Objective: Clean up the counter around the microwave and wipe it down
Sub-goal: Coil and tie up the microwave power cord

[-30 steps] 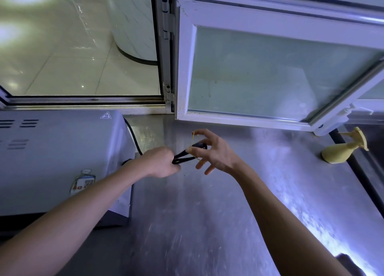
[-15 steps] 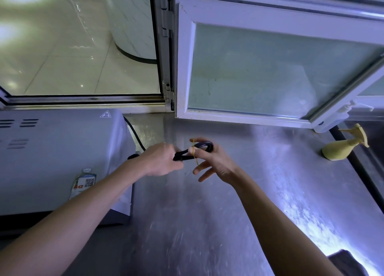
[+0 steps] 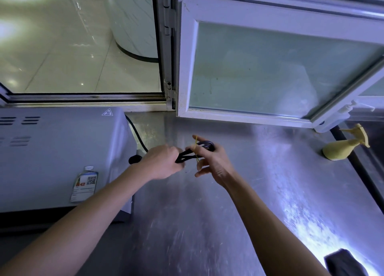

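Left hand (image 3: pixel 164 162) gripped the folded black cord (image 3: pixel 194 153); right hand (image 3: pixel 212 161) had stretched a yellow rubber band (image 3: pixel 196 151) around it, nearly bundled.

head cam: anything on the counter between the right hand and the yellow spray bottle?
Nothing. In the head view, the steel counter is bare between the right hand, which pinches the folded black cord, and the yellow spray bottle.

Dim, bluish; glare on counter (image 3: pixel 311 223); edges warped.
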Demonstrator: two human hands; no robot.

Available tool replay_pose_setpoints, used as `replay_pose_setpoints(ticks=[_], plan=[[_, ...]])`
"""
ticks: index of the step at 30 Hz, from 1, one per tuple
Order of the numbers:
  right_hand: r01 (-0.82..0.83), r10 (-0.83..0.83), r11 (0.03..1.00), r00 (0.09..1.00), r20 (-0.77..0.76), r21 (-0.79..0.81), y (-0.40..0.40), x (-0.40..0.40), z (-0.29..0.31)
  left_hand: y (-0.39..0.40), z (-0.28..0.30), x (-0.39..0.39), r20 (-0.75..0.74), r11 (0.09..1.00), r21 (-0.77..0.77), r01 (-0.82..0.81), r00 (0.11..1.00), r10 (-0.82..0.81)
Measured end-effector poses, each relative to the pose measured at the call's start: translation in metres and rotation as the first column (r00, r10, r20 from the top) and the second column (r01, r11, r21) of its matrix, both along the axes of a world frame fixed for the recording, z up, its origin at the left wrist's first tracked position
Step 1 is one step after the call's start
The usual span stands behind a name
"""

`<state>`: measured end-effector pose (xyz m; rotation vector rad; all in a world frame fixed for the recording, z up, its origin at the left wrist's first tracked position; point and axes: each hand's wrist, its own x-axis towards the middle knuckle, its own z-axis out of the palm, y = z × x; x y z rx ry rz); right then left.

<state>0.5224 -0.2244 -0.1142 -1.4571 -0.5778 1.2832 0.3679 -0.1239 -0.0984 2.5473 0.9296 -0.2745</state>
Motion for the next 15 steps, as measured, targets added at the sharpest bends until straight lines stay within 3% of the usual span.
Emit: replay_pose_setpoints(ticks=[7, 10, 15], plan=[[0.155, -0.155, 0.988, 0.988, -0.022, 0.004, 0.007, 0.004, 0.003, -0.001, 0.009, -0.012, 0.21, 0.97, -0.226, -0.09, 0.968, 0.139], [0.157, -0.158, 0.988, 0.987, -0.017, -0.007, 0.012, 0.003, 0.003, 0.002, 0.014, -0.017, 0.183, 0.934, -0.35, -0.07, 0.973, 0.141], [0.136, -0.136, 0.991, 0.991, 0.008, -0.011, 0.018, -0.004, 0.007, 0.005, 0.012, -0.017, 0.065, 0.952, -0.301, -0.061, 0.994, 0.084]])
